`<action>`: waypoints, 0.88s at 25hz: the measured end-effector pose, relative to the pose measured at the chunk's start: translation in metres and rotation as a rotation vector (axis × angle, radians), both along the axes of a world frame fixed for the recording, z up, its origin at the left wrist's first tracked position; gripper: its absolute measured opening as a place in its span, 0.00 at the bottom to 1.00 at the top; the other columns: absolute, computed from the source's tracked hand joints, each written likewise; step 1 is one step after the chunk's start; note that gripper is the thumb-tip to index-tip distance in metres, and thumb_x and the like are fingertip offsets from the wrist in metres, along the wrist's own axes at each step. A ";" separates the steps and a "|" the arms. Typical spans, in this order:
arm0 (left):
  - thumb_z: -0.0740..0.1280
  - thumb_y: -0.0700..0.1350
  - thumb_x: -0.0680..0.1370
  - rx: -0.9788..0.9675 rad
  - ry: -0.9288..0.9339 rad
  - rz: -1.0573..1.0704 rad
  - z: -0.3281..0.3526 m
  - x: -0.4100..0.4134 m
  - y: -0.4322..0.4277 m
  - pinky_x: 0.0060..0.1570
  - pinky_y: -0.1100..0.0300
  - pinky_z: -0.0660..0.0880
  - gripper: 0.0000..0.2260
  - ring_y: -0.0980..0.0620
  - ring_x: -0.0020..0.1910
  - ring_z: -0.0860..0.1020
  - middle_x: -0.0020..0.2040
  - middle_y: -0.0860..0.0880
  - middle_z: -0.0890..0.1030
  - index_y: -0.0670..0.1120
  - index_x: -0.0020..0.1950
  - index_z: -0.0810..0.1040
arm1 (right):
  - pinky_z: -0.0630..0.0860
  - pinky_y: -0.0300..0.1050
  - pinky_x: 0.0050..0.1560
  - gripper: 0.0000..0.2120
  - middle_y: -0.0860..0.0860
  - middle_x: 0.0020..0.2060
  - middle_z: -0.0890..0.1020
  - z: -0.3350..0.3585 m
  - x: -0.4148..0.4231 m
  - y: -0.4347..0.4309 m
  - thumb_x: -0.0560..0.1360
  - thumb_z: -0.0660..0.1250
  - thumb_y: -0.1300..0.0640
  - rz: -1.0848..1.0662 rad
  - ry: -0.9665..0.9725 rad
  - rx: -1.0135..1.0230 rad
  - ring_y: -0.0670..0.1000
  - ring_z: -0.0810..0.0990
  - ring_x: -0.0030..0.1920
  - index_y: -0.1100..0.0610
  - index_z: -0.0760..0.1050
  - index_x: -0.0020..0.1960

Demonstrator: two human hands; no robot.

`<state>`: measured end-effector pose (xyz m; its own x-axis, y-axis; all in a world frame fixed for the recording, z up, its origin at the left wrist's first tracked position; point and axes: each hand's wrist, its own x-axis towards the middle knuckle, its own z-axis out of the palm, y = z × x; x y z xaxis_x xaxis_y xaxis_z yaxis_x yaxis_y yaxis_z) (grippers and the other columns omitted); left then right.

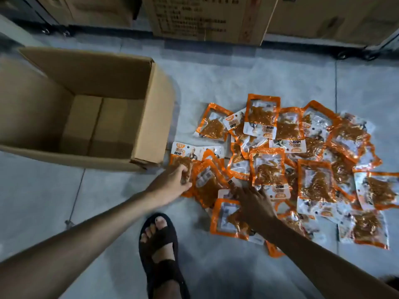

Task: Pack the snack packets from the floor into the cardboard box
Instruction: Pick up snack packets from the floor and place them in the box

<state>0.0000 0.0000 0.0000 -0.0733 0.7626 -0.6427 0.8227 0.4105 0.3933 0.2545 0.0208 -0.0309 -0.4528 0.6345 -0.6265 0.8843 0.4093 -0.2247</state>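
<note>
A loose heap of flat orange-and-white plastic snack packets (287,167), each with a clear window showing brown shredded food, lies spread over the pale grey tiled floor (237,76). Just to their left stands the open brown cardboard box (151,117), flaps up, with only its bare bottom showing in the part that is visible.

The left hand (172,182) is curled around the lower edge of the orange packet nearest the box (183,158), fingers bunched on the film. Whether the packet is already gripped firmly or only gathered under the fingertips is hard to tell, because the fingers hide the contact. The right hand (252,201) lies on the pile with fingers spread, pressing down on overlapping packets rather than pinching any one of them.

These packets look light, thin and floppy. The glossy film probably slides easily over neighbouring packets, so a stack lifted from the middle would likely fan out and shed pieces. The contents seem soft and compressible, so a firm squeeze should do little harm, though the sealed edges are the stiffest parts and give the surest purchase. A sensible hold is across a sealed border or around a small bundle pinched between thumb and fingers, with edges squared up first. The spread right hand could rake several together before lifting.

A foot in a dark sandal (159,244) stands close to the near edge of the heap.
</note>
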 end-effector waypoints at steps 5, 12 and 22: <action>0.69 0.54 0.77 0.081 0.130 0.136 -0.039 -0.003 -0.007 0.60 0.45 0.75 0.27 0.42 0.66 0.73 0.68 0.42 0.72 0.45 0.71 0.65 | 0.70 0.47 0.64 0.27 0.46 0.59 0.83 -0.016 0.003 -0.002 0.66 0.77 0.46 -0.070 0.116 0.015 0.50 0.81 0.60 0.48 0.78 0.64; 0.72 0.57 0.74 0.185 0.317 0.267 -0.045 0.011 -0.001 0.59 0.47 0.73 0.36 0.40 0.67 0.73 0.70 0.41 0.73 0.43 0.75 0.62 | 0.72 0.29 0.35 0.05 0.48 0.44 0.83 0.031 0.010 0.024 0.74 0.71 0.55 -0.307 0.314 -0.257 0.47 0.82 0.41 0.55 0.79 0.48; 0.76 0.58 0.68 0.126 0.389 0.330 -0.057 0.018 -0.005 0.48 0.51 0.75 0.34 0.40 0.57 0.77 0.61 0.39 0.76 0.44 0.64 0.64 | 0.81 0.50 0.43 0.21 0.53 0.55 0.80 -0.008 -0.070 0.039 0.74 0.69 0.47 -0.516 0.276 -0.028 0.55 0.81 0.48 0.52 0.70 0.64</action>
